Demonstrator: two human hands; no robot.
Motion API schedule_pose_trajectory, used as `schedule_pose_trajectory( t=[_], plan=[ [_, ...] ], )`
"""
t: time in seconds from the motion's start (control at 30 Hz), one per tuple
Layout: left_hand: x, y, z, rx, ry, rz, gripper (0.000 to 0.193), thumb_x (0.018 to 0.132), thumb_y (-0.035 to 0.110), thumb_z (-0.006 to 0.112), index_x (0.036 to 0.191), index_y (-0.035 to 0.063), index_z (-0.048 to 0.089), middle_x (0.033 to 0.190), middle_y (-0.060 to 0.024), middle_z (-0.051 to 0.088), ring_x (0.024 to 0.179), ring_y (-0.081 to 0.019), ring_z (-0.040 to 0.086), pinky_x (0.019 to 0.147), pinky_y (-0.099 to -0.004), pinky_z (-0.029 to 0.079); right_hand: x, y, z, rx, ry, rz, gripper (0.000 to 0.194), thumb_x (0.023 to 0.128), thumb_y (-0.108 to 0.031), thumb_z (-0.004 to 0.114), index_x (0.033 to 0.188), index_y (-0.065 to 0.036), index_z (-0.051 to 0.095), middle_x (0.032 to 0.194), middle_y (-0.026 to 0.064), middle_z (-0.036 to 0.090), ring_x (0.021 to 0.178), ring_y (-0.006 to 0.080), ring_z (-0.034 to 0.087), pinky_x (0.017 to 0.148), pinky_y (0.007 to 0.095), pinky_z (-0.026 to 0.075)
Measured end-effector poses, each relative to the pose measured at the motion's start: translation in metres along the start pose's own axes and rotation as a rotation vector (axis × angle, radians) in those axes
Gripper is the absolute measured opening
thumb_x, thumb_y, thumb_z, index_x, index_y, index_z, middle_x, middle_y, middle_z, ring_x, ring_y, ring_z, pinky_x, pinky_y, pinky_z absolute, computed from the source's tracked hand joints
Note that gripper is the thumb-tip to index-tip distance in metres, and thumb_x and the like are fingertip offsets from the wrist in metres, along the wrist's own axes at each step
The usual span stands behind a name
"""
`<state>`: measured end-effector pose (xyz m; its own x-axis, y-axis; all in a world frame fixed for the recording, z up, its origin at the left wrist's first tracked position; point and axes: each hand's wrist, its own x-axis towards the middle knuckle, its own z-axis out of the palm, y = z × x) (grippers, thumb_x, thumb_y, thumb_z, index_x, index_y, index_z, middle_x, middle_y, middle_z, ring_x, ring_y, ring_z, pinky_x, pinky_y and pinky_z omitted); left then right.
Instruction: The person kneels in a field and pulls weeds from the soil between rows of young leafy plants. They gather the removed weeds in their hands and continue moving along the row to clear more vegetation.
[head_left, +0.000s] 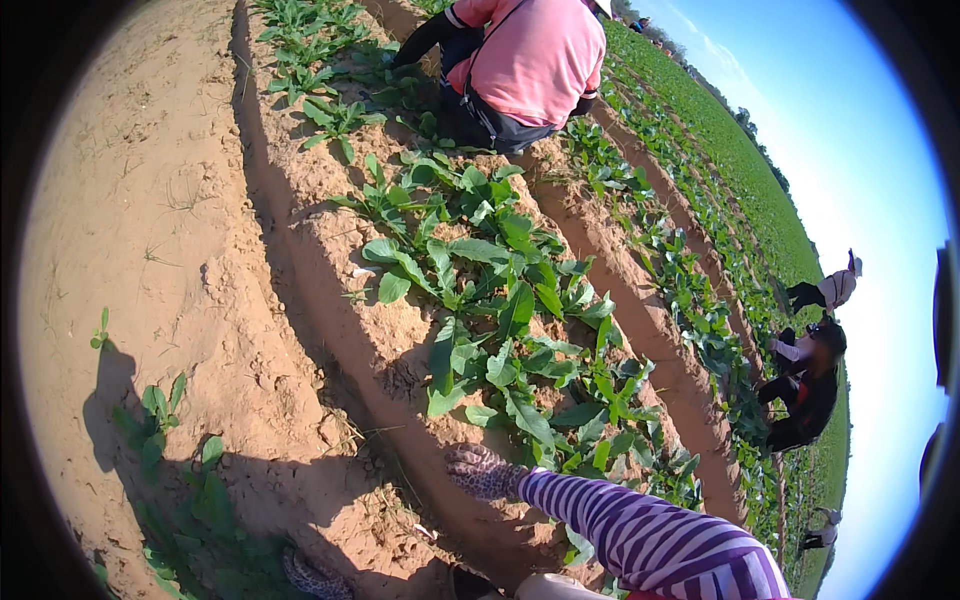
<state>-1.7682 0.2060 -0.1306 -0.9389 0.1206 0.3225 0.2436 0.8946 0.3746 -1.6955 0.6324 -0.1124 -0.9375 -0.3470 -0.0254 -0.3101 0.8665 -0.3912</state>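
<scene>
My right hand (484, 471), in a leopard-print glove below a purple-and-white striped sleeve (652, 525), is at the edge of a raised soil bed (405, 322). Beside it grow broad-leaved green plants (517, 367), some with toothed leaves. Its fingers are not clear enough to show whether they grip anything. At the bottom edge, my left hand (319, 581), in a matching glove, is partly in shadow and partly cut off. Close to it are shaded leafy green plants (214, 517) on the sandy ground; whether they are rooted or loose I cannot tell.
A person in a pink shirt (532, 64) squats ahead among the plants. Furrows (622, 300) run between planted rows. To the right, a person in dark clothing (806, 386) crouches and another in a pale hat (832, 285) bends over. Bare sandy soil (150, 187) lies left.
</scene>
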Motion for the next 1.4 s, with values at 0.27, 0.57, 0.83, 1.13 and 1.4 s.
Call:
schedule_pose_trajectory(
  t=[0.27, 0.57, 0.83, 1.13, 1.4],
  plan=[
    [-0.015, -0.01, 0.007, 0.009, -0.024, -0.026, 0.028, 0.095, 0.018, 0.046, 0.117, 0.0011, 0.052, 0.126, -0.021, 0.049, 0.116, -0.0374, 0.046, 0.1, -0.0493, 0.035, 0.0, -0.001, -0.009, -0.049, -0.122, -0.022, 0.037, 0.071, -0.02, 0.057, 0.103, -0.005, 0.065, 0.112, 0.0117, 0.06, 0.113, 0.0293, 0.051, 0.101, 0.0456, 0.038],
    [0.063, 0.033, -0.041, 0.137, -0.236, -0.164, 0.03, 0.081, 0.011, 0.06, 0.109, 0.0017, 0.057, 0.115, -0.0186, 0.057, 0.108, -0.038, 0.052, 0.093, -0.0492, 0.041, -0.004, -0.002, -0.006, -0.113, -0.24, -0.029, 0.034, 0.077, -0.025, 0.05, 0.103, -0.01, 0.066, 0.112, 0.0102, 0.06, 0.114, 0.031, 0.05, 0.099, 0.0516, 0.037],
    [0.243, 0.01, 0.022, 0.353, -0.432, -0.177, 0.043, 0.087, 0.028, 0.057, 0.123, 0.0054, 0.053, 0.133, -0.0187, 0.048, 0.123, -0.0349, 0.044, 0.103, -0.0475, 0.034, 0.066, -0.024, -0.071, -0.008, -0.683, 0.051, 0.037, 0.078, -0.024, 0.06, 0.111, -0.007, 0.061, 0.118, 0.0143, 0.056, 0.113, 0.0327, 0.051, 0.098, 0.0492, 0.04],
    [0.218, -0.026, 0.065, 0.324, -0.186, -0.045, 0.042, 0.09, 0.027, 0.054, 0.127, 0.0096, 0.05, 0.127, -0.0161, 0.051, 0.121, -0.0336, 0.046, 0.103, -0.0487, 0.035, 0.315, 0.152, -0.232, -0.351, -0.041, 0.533, 0.027, 0.092, -0.021, 0.047, 0.113, -0.008, 0.059, 0.099, 0.016, 0.065, 0.09, 0.0351, 0.062, 0.078, 0.0441, 0.05],
    [0.235, -0.019, 0.056, 0.211, -0.271, -0.123, 0.04, 0.087, 0.023, 0.05, 0.125, 0.0096, 0.051, 0.126, -0.0169, 0.051, 0.119, -0.0357, 0.046, 0.102, -0.0504, 0.036, 0.402, 0.229, -0.203, -0.425, -0.354, 0.793, 0.037, 0.097, -0.018, 0.032, 0.127, -0.005, 0.05, 0.106, 0.0196, 0.065, 0.096, 0.0351, 0.063, 0.082, 0.0455, 0.05]
  ],
)
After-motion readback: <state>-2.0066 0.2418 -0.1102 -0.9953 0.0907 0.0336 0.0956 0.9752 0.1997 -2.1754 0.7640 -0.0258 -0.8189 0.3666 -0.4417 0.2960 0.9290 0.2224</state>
